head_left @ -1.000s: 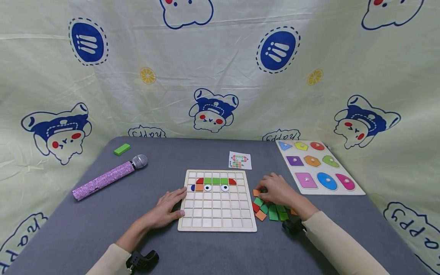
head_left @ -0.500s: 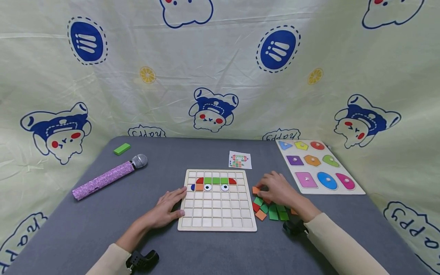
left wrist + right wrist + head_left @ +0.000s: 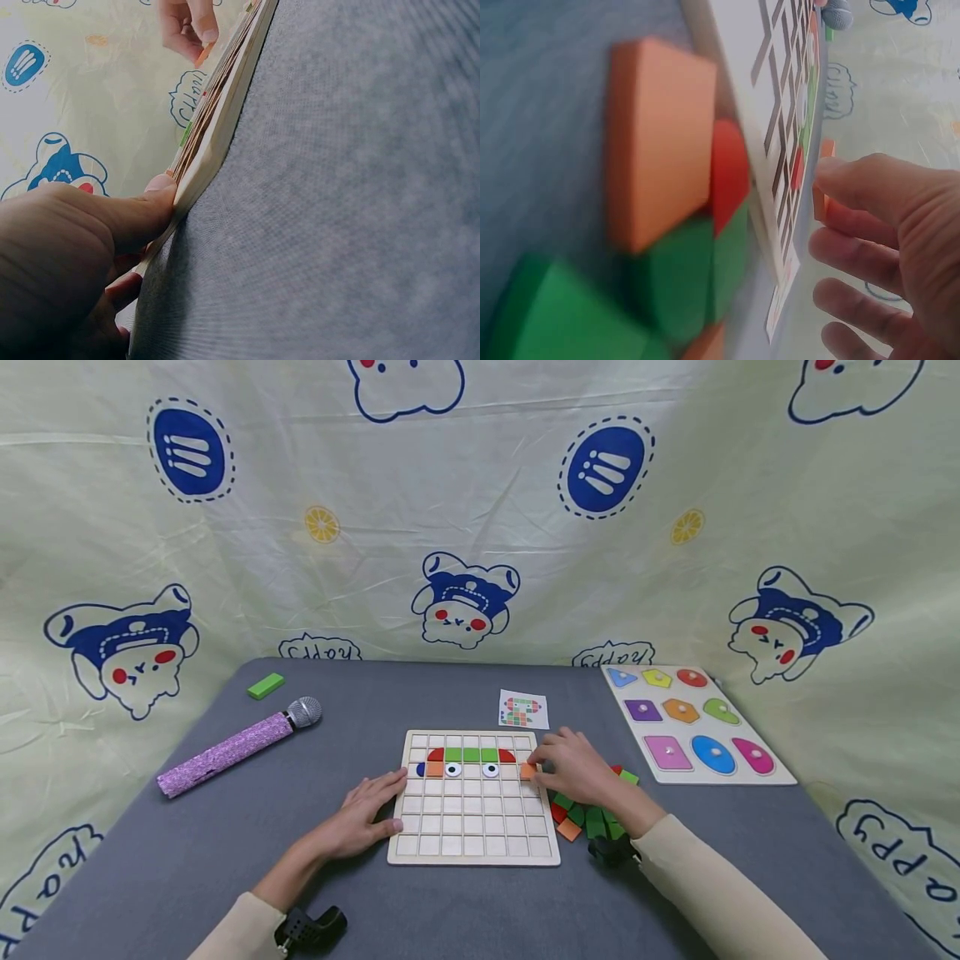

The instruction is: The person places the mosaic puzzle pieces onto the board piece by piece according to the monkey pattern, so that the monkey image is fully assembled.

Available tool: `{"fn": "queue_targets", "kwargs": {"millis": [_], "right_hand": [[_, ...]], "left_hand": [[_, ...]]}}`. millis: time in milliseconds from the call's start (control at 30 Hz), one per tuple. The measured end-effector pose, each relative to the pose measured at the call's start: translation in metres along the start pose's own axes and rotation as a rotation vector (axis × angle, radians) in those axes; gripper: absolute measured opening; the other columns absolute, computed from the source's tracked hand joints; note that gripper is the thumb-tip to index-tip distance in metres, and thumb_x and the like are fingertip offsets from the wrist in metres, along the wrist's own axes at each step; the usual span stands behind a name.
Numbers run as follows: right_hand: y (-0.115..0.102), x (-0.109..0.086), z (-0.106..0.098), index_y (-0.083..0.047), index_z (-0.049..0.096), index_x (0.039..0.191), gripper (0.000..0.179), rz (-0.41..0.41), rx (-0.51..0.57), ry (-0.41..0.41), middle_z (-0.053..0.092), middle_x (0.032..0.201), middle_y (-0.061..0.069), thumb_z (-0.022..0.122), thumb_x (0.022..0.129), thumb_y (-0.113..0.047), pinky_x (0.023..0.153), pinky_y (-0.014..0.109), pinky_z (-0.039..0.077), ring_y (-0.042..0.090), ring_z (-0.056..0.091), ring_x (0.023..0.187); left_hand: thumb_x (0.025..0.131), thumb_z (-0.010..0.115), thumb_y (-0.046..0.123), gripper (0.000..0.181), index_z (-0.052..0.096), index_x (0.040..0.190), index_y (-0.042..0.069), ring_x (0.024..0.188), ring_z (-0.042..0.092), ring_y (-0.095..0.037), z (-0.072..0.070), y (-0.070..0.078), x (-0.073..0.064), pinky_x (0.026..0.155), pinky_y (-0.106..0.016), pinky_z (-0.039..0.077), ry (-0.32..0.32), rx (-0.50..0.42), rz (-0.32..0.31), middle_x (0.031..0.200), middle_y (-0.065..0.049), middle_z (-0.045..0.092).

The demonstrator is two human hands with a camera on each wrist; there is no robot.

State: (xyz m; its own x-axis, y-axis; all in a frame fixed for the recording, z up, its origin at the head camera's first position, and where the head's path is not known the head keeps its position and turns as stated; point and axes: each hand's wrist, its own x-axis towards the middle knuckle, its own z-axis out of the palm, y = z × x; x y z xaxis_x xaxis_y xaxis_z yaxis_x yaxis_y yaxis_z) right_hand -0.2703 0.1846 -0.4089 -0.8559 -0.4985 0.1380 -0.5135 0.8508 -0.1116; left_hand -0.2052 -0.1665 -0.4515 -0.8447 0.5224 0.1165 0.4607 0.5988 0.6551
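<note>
A white gridded board (image 3: 463, 824) lies in front of me. Its upper rows hold red, green, orange and blue tiles plus two eye pieces (image 3: 491, 770). My left hand (image 3: 362, 816) rests at the board's left edge, thumb and fingertips touching the rim; the left wrist view shows the thumb (image 3: 154, 202) against that edge. Between thumb and fingertips my right hand (image 3: 576, 766) pinches an orange square tile (image 3: 528, 772), raised over the board's upper right side. In the right wrist view this orange tile (image 3: 821, 196) stands on edge in the pinch, partly covered by the thumb.
Loose green, red and orange tiles (image 3: 569, 831) lie right of the board, partly under my right forearm. A small pattern card (image 3: 523, 710) lies behind the board. A shape puzzle (image 3: 712, 731) sits back right; a glittery purple microphone (image 3: 232, 748) and a green block (image 3: 266, 686) lie left.
My right hand has moved left from the loose tiles to above the board's right side, carrying the orange tile. The left hand stays at the board's edge.
</note>
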Motion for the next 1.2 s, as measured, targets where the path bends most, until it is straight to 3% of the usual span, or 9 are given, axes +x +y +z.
{"fn": "queue_targets", "kwargs": {"millis": [267, 533, 967, 1200], "right_hand": [[-0.013, 0.015, 0.004, -0.018, 0.075, 0.096, 0.02, -0.032, 0.004, -0.012, 0.067, 0.096, -0.002, 0.074, 0.08, -0.031, 0.079, 0.036, 0.039, 0.018, 0.049, 0.091], [-0.016, 0.022, 0.011, -0.019, 0.075, 0.094, 0.016, -0.085, -0.041, 0.02, 0.066, 0.093, -0.003, 0.073, 0.081, -0.028, 0.071, 0.031, 0.034, 0.016, 0.048, 0.084], [-0.016, 0.024, 0.014, -0.019, 0.075, 0.092, 0.012, -0.077, -0.052, 0.018, 0.066, 0.093, -0.003, 0.071, 0.082, -0.024, 0.073, 0.032, 0.036, 0.017, 0.049, 0.087], [-0.012, 0.02, 0.012, -0.019, 0.075, 0.098, 0.021, -0.022, -0.035, 0.017, 0.066, 0.097, -0.002, 0.074, 0.08, -0.031, 0.071, 0.031, 0.033, 0.016, 0.046, 0.085]], "left_hand": [[0.092, 0.058, 0.017, 0.062, 0.032, 0.144, -0.005, 0.142, 0.02, -0.044, 0.0, 0.0, 0.0, 0.112, -0.064, 0.006, 0.006, -0.003, 0.001, 0.154, -0.019, 0.026], [0.093, 0.058, 0.019, 0.062, 0.033, 0.143, -0.005, 0.142, 0.02, -0.044, 0.0, 0.0, -0.001, 0.112, -0.064, 0.006, -0.001, -0.003, 0.005, 0.154, -0.02, 0.026], [0.092, 0.058, 0.018, 0.062, 0.033, 0.143, -0.005, 0.141, 0.019, -0.045, 0.0, 0.0, -0.001, 0.111, -0.064, 0.006, 0.003, -0.004, 0.009, 0.154, -0.02, 0.026], [0.092, 0.058, 0.018, 0.061, 0.033, 0.143, -0.005, 0.141, 0.02, -0.045, 0.0, 0.0, -0.001, 0.112, -0.064, 0.006, 0.007, -0.007, 0.007, 0.154, -0.02, 0.026]]}}
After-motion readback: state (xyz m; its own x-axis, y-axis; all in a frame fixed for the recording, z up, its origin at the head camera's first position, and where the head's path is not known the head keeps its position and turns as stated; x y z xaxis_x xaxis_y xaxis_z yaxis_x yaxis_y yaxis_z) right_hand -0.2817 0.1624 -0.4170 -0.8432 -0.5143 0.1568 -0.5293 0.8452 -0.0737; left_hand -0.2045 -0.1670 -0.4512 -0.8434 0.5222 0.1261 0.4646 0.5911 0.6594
